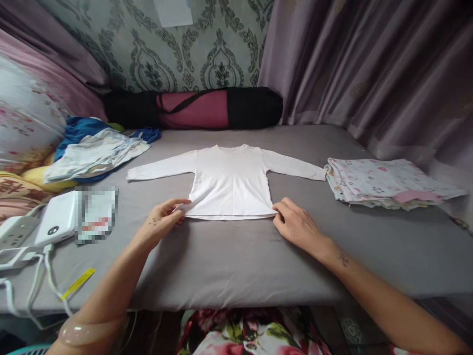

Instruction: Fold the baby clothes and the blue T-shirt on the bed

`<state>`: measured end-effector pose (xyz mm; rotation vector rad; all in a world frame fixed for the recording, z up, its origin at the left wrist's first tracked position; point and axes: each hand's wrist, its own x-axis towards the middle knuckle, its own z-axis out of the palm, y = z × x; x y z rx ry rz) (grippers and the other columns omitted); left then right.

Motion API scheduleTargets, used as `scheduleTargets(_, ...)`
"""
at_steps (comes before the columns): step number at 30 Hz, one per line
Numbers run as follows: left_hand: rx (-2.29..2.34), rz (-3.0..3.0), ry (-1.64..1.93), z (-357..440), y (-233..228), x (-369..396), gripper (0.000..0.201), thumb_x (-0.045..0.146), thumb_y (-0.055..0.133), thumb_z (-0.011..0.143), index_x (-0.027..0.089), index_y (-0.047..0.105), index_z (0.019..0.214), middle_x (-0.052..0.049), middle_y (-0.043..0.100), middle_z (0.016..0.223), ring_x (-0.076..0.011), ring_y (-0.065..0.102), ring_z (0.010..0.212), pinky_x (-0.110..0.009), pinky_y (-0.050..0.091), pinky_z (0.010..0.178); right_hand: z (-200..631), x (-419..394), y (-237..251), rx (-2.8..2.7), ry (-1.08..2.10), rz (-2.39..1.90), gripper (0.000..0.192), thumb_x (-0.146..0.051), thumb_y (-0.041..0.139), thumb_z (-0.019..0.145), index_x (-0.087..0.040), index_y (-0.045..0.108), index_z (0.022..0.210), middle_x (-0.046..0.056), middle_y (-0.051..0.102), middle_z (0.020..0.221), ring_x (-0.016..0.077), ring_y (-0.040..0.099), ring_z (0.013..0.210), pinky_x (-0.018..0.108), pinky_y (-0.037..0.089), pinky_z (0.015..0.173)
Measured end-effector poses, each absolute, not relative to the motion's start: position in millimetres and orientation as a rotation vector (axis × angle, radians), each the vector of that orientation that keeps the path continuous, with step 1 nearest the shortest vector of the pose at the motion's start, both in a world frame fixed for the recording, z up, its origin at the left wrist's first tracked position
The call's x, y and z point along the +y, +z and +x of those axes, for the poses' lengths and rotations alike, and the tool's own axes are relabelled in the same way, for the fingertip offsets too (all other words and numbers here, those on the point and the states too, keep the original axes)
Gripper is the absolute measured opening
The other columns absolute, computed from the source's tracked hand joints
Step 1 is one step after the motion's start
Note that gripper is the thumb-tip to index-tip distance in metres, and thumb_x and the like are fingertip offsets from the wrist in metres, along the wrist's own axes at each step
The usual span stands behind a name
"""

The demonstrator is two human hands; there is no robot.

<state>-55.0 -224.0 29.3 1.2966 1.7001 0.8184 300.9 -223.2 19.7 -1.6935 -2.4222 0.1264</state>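
Across the grey worktop (229, 266) a white long-sleeved shirt (229, 180) lies flat, sleeves spread. Left hand (161, 220) pinches its lower left hem corner, right hand (295, 224) its lower right. Left of them, a card (96, 214) is blurred beyond reading; the yellow tag (77, 283) on a cable is too small to read.

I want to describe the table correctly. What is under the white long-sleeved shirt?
The white long-sleeved shirt lies flat on a grey cloth-covered table. The left hand and right hand pinch its hem corners. Whatever lies under its middle is covered.
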Motion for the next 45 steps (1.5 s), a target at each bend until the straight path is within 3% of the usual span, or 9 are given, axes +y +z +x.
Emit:
scheduleTargets(3, 1.619, 1.222, 0.842, -58.5, 24.9, -221.7, 0.049, 0.048, 0.073, 0.064, 0.017, 0.071, 0.101, -0.001, 0.061, 0.072, -0.0132, 0.056, 0.065, -0.026, 0.048, 0.064, 302.1, -224.4, 18.5, -2.473, 0.054, -1.58, 0.024, -0.01, 0.041, 0.088, -0.019, 0.061, 0.1, 0.008, 0.06, 0.099, 0.0197, 0.061, 0.084, 0.029, 0.045, 0.073)
scheduleTargets(8, 1.588, 0.933, 0.865, -57.6, 23.8, -214.7, 0.062, 0.054, 0.081, 0.058, 0.016, 0.069, 0.104, -0.005, 0.065, 0.085, -0.0117, 0.06, 0.064, -0.025, 0.05, 0.062, 305.9, -219.4, 8.5, -2.461, 0.252, -1.278, 0.037, -0.003, 0.038, 0.085, -0.02, 0.055, 0.113, 0.009, 0.059, 0.112, 0.0224, 0.058, 0.105, 0.034, 0.047, 0.09)
scheduleTargets(14, 1.554, 0.832, 0.887, -50.0, 30.9, -207.1, 0.066, 0.05, 0.085, 0.053, 0.016, 0.069, 0.107, 0.002, 0.058, 0.065, -0.008, 0.053, 0.054, -0.017, 0.045, 0.049, 304.7, -209.1, 5.3, -2.37, 0.355, -1.235, 0.05, -0.001, 0.042, 0.08, -0.021, 0.052, 0.124, 0.009, 0.057, 0.115, 0.0228, 0.055, 0.109, 0.037, 0.047, 0.096)
scheduleTargets(18, 1.546, 0.841, 0.963, -44.0, 31.2, -202.2, 0.064, 0.041, 0.086, 0.049, 0.016, 0.07, 0.105, 0.001, 0.059, 0.069, -0.008, 0.052, 0.058, -0.017, 0.044, 0.048, 303.2, -203.2, 1.4, -2.395, 0.229, -1.313, 0.043, -0.003, 0.046, 0.081, -0.019, 0.059, 0.119, 0.011, 0.061, 0.111, 0.0253, 0.057, 0.106, 0.041, 0.049, 0.093)
scheduleTargets(24, 1.489, 0.756, 0.923, -44.3, 34.7, -192.3, 0.066, 0.033, 0.083, 0.051, 0.016, 0.067, 0.112, 0.001, 0.058, 0.069, -0.0074, 0.048, 0.056, -0.018, 0.042, 0.05, 312.7, -188.5, -2.3, -2.576, 0.127, -1.0, 0.054, 0.004, 0.034, 0.083, -0.016, 0.06, 0.126, 0.012, 0.062, 0.129, 0.0212, 0.054, 0.123, 0.042, 0.043, 0.106)
scheduleTargets(27, 1.544, 0.933, 0.872, -56.0, 40.0, -190.2, 0.062, 0.03, 0.079, 0.052, 0.018, 0.068, 0.111, 0.003, 0.054, 0.065, -0.0077, 0.045, 0.056, -0.018, 0.037, 0.05, 317.9, -181.6, 12.8, -2.65, -0.004, -0.946, 0.049, 0.001, 0.035, 0.088, -0.015, 0.06, 0.126, 0.012, 0.061, 0.132, 0.0219, 0.051, 0.127, 0.044, 0.039, 0.109)
scheduleTargets(34, 1.645, 1.408, 0.554, -75.1, 27.6, -196.5, 0.048, 0.04, 0.066, 0.065, 0.017, 0.071, 0.106, 0.005, 0.04, 0.056, -0.0101, 0.037, 0.053, -0.021, 0.027, 0.05, 319.7, -182.9, 30.3, -2.899, 0.026, -0.854, 0.029, -0.005, 0.045, 0.091, -0.021, 0.065, 0.105, 0.007, 0.069, 0.111, 0.0192, 0.061, 0.104, 0.038, 0.043, 0.099)
scheduleTargets(41, 1.585, 1.467, 0.481, -78.3, 23.0, -199.7, 0.048, 0.043, 0.068, 0.066, 0.019, 0.069, 0.108, 0.004, 0.044, 0.067, -0.0108, 0.042, 0.056, -0.021, 0.033, 0.052, 328.8, -186.6, 36.2, -2.937, 0.223, -0.952, 0.029, 0.001, 0.042, 0.084, -0.019, 0.063, 0.085, 0.006, 0.066, 0.09, 0.0186, 0.057, 0.086, 0.031, 0.041, 0.084)
scheduleTargets(45, 1.562, 1.5, 0.391, -87.9, 32.4, -194.2, 0.036, 0.048, 0.071, 0.064, 0.02, 0.073, 0.087, 0.002, 0.05, 0.059, -0.0122, 0.043, 0.053, -0.021, 0.032, 0.049, 328.2, -185.7, 49.7, -2.897, 0.383, -1.043, 0.028, -0.002, 0.045, 0.08, -0.021, 0.065, 0.075, 0.003, 0.066, 0.075, 0.0168, 0.059, 0.075, 0.028, 0.041, 0.078)
